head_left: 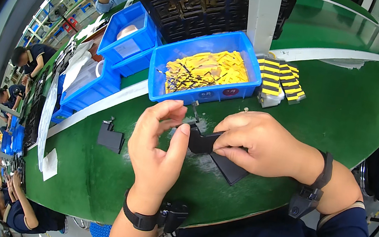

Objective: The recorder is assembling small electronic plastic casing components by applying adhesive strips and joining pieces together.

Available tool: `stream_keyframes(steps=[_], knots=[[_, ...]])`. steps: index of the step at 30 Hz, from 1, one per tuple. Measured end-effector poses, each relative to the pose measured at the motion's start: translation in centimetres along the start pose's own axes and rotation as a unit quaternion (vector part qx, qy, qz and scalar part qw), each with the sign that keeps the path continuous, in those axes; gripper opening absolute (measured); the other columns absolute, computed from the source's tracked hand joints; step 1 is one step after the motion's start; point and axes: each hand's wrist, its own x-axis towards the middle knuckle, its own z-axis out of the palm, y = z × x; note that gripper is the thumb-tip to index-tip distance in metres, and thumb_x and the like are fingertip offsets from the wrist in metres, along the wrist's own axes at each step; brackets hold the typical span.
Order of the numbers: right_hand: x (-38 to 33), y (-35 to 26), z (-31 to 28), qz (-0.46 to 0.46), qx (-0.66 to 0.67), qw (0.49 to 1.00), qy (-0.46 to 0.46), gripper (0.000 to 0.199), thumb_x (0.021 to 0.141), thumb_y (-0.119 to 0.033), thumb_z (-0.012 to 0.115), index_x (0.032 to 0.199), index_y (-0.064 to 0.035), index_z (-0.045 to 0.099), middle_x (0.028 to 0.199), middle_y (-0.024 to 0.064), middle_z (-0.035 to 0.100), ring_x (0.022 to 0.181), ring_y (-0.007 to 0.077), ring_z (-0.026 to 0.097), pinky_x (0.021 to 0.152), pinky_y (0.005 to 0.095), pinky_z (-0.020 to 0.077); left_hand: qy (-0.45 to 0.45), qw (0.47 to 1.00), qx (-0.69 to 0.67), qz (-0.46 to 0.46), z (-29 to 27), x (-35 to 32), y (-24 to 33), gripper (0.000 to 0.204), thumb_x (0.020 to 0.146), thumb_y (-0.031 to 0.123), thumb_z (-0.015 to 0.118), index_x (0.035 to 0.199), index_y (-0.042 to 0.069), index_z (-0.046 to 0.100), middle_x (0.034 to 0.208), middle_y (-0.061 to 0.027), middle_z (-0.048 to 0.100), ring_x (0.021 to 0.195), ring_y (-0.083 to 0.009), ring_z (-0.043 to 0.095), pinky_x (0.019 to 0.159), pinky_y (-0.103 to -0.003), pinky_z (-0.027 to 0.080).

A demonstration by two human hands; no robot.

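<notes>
A black L-shaped flat part (pixel 201 143) is pinched between the thumb and fingers of my right hand (pixel 257 142). My left hand (pixel 158 146) is raised at the part's left end, its thumb against or just beside the edge and its fingers curved and apart. Just above the part, a small metal piece (pixel 195 111) stands up between my hands. Below it a black flat rectangular piece (pixel 230 169) lies on the green table, partly hidden by my right hand. Another black L-shaped part (pixel 110 138) rests to the left of my left hand.
Beyond my hands stands a blue bin (pixel 157 76) of yellow and black strips. Yellow-and-black striped stacks (pixel 277 80) sit to its right. More blue bins (pixel 98 86) and a white paper piece (pixel 50 164) are at left. A white post (pixel 262 18) rises behind.
</notes>
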Motion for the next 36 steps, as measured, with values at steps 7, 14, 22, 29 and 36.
stream_keyframes(steps=[7, 14, 22, 29, 36], knots=[[-0.5, 0.5, 1.0, -0.062, -0.046, 0.997, 0.023, 0.010, 0.070, -0.005, 0.070, 0.080, -0.0042, 0.067, 0.090, 0.0099, 0.063, 0.081, 0.0285, 0.062, 0.071, 0.0375, 0.0501, -0.043, 0.965, 0.219, 0.135, -0.8, 0.8, 0.9, 0.028, 0.070, -0.003, 0.070, 0.098, 0.001, 0.065, 0.102, -0.0133, 0.062, 0.095, -0.0277, 0.060, 0.083, -0.035, 0.048], [-0.4, 0.4, 1.3, -0.060, -0.043, 0.997, 0.021, 0.011, 0.068, -0.004, 0.070, 0.079, -0.0044, 0.066, 0.090, 0.0101, 0.063, 0.080, 0.0286, 0.062, 0.071, 0.0376, 0.0507, -0.052, 0.979, 0.180, 0.075, -1.0, 0.7, 0.5, 0.021, 0.071, -0.002, 0.070, 0.092, 0.002, 0.067, 0.103, -0.0125, 0.062, 0.097, -0.0261, 0.060, 0.083, -0.034, 0.048], [-0.5, 0.4, 1.8, -0.062, -0.030, 0.997, 0.046, 0.006, 0.069, -0.005, 0.067, 0.075, -0.0036, 0.065, 0.081, 0.0093, 0.059, 0.077, 0.0279, 0.061, 0.072, 0.0377, 0.0499, -0.052, 0.993, 0.103, 0.030, -1.0, 0.4, -0.1, 0.013, 0.076, -0.002, 0.068, 0.088, 0.002, 0.066, 0.100, -0.0101, 0.064, 0.094, -0.0227, 0.061, 0.081, -0.032, 0.048], [-0.6, 0.6, 2.0, -0.063, -0.029, 0.996, 0.048, 0.006, 0.070, -0.005, 0.066, 0.075, -0.0037, 0.064, 0.081, 0.0095, 0.059, 0.076, 0.0279, 0.060, 0.071, 0.0380, 0.0497, -0.047, 0.996, 0.073, -0.003, -0.9, 0.3, -0.1, 0.011, 0.077, -0.003, 0.066, 0.087, 0.002, 0.066, 0.096, -0.0098, 0.065, 0.088, -0.0205, 0.062, 0.078, -0.030, 0.048], [-0.5, 0.6, 2.3, -0.065, -0.018, 0.996, 0.060, 0.003, 0.070, -0.006, 0.064, 0.073, -0.0039, 0.064, 0.074, 0.0089, 0.056, 0.073, 0.0274, 0.059, 0.069, 0.0384, 0.0487, -0.045, 0.995, 0.094, 0.011, -0.8, 0.3, -0.1, 0.008, 0.077, -0.003, 0.065, 0.084, 0.001, 0.064, 0.094, -0.0098, 0.065, 0.084, -0.0195, 0.062, 0.077, -0.030, 0.048]])
